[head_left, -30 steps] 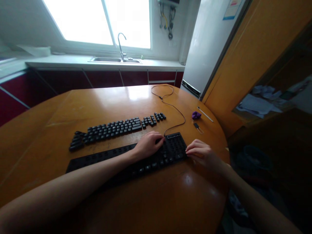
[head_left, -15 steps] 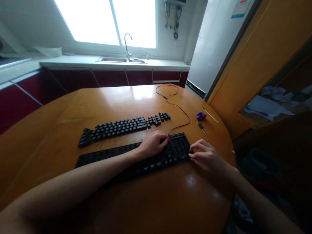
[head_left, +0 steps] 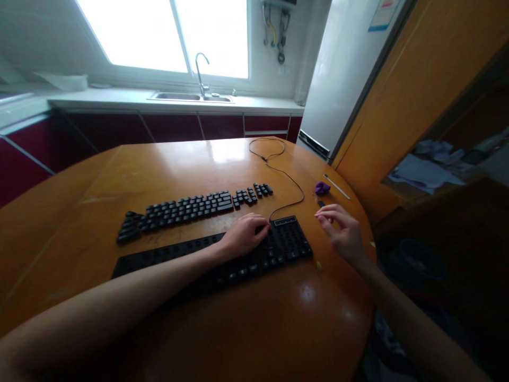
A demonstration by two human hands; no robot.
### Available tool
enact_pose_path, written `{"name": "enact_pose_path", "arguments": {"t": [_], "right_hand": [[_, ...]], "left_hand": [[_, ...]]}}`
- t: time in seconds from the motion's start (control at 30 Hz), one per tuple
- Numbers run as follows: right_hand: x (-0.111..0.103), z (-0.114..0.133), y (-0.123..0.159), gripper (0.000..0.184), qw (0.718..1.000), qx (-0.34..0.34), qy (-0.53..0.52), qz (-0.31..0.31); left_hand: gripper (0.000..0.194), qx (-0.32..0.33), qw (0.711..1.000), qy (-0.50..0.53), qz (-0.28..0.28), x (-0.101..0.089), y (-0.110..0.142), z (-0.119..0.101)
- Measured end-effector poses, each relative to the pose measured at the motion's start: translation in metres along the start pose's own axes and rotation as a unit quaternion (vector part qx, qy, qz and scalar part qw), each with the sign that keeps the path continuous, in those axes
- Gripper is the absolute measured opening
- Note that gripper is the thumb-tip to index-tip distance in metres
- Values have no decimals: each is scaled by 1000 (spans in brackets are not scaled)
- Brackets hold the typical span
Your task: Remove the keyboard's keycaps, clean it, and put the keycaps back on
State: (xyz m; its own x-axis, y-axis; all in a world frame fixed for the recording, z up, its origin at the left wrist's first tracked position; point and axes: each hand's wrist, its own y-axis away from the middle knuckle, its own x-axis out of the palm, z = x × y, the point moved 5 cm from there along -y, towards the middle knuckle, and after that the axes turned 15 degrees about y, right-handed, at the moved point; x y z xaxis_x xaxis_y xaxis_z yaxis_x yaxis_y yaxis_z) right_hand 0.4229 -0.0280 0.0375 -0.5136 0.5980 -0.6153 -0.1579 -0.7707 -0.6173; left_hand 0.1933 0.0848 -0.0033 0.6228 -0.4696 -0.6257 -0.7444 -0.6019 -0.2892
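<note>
A black keyboard (head_left: 286,245) lies slantwise on the table, most of its keycaps off and a row left along the near edge. My left hand (head_left: 247,233) rests across it with curled fingers gripping it near the far edge; the forearm covers much of the left half. To the right, my right hand (head_left: 341,229) hovers off the keyboard, thumb and forefinger bent with a small gap at the tips. Just beyond those fingertips is a small tool with a black handle (head_left: 320,203), its wire loops hidden by the hand. Loose black keycaps (head_left: 191,208) lie in rows behind the keyboard.
A purple cloth bundle (head_left: 322,187) and a thin white stick (head_left: 337,187) lie near the right edge of the wooden table (head_left: 178,164). The keyboard's cable (head_left: 292,180) loops toward the far edge. A fridge (head_left: 334,69) and a sink counter (head_left: 262,106) stand beyond.
My right hand has left the keyboard's right edge and moved away toward the small black-handled tool. My left hand keeps its place on the keyboard. The view has swung slightly.
</note>
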Motion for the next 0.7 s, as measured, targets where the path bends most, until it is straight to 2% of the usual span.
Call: {"name": "enact_pose_path", "arguments": {"t": [0.2, 0.37, 0.47, 0.53, 0.57, 0.63, 0.7], "right_hand": [[30, 4, -42, 15, 998, -29, 21, 44], [77, 15, -68, 15, 989, -85, 31, 117], [108, 24, -81, 15, 976, -140, 60, 154], [129, 28, -88, 15, 963, -171, 95, 185], [138, 29, -91, 16, 955, -183, 117, 200], [154, 32, -97, 17, 939, -203, 160, 226], [167, 34, -100, 20, 925, -217, 197, 242]], "left_hand": [[24, -2, 1000, 0, 6, 0, 0, -2], [25, -12, 1000, 9, -4, 0, -1, -2], [28, -47, 997, 36, 42, -3, -6, 1], [26, -70, 994, 38, 72, -12, -12, 4], [25, -82, 994, 20, 66, -20, -16, 8], [23, -107, 993, -57, 13, -41, -22, 17], [21, -126, 979, -154, -51, -62, -26, 26]]}}
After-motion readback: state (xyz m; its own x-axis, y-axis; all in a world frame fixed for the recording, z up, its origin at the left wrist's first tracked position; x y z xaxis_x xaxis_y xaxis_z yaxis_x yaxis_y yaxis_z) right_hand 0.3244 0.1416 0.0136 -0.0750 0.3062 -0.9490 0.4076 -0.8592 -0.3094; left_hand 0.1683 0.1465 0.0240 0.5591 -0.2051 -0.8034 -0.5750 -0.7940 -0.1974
